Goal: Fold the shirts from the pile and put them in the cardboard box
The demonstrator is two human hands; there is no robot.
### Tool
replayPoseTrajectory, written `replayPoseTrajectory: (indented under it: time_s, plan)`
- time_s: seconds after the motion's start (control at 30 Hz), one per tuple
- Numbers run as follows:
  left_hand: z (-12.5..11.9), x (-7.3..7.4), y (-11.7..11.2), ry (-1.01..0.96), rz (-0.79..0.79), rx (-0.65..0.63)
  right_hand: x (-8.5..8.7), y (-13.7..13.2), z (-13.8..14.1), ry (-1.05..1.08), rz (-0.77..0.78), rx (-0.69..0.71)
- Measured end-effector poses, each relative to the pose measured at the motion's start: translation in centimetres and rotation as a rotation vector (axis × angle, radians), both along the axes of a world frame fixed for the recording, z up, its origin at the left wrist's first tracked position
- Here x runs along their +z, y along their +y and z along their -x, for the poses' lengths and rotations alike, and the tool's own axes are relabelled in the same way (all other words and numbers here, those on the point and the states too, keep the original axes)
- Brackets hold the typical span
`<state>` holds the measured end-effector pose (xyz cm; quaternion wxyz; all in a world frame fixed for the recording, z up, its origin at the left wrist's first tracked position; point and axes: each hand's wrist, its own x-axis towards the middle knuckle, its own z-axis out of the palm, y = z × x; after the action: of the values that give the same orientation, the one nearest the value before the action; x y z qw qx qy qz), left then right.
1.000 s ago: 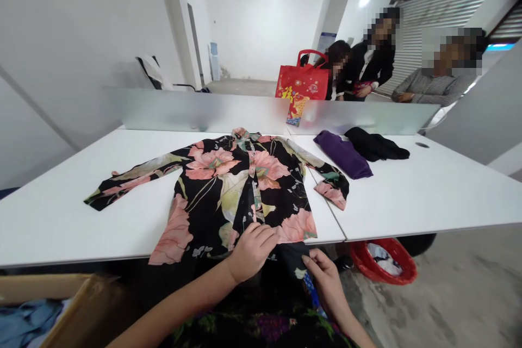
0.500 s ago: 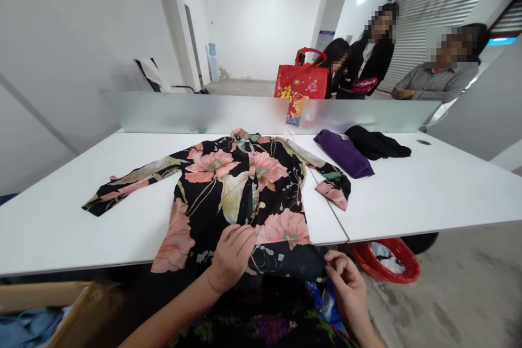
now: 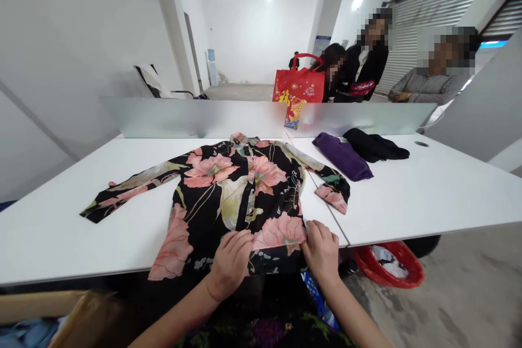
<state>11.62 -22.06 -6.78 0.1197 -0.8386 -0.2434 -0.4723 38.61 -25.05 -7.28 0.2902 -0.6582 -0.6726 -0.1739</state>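
Note:
A black floral blouse (image 3: 212,196) with large pink flowers lies front up on the white table, both sleeves out to the sides. Its lower hem hangs over the near edge. My left hand (image 3: 231,261) is closed on the blouse near the bottom of the front opening, its fingertips bent into the cloth. At the right side edge, just above the hem, my right hand (image 3: 322,250) has its fingers curled on the fabric, thumb partly hidden.
A folded purple garment (image 3: 342,156) and a black garment (image 3: 377,144) lie on the table (image 3: 440,190) at right. Behind stands a frosted divider (image 3: 163,119) with a red bag (image 3: 299,87) and several people beyond. Below are a red basket (image 3: 416,280) and a cardboard box (image 3: 77,315).
My right hand has moved left and up from the hem's outer corner to the blouse's side edge, by the table edge. My left hand stays on the front opening.

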Motion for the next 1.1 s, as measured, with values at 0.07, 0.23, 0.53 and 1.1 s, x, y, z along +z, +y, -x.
replayPoseTrajectory:
  time_s: [0.07,0.23,0.53,1.1]
  plan:
    - [0.5,0.2,0.2,-0.025,-0.014,0.034,-0.1,0.7,-0.4,0.034,-0.021,-0.009]
    - [0.6,0.7,0.0,0.108,0.031,0.030,-0.4,0.8,-1.6,0.208,-0.129,0.019]
    - [-0.1,0.5,-0.3,0.528,0.222,-0.222,-0.4,-0.3,-3.0,0.323,-0.267,-0.017]
    - [3.1,1.0,-1.0,0.345,0.252,-0.142,-0.5,-1.4,-12.9,0.355,0.094,-0.313]
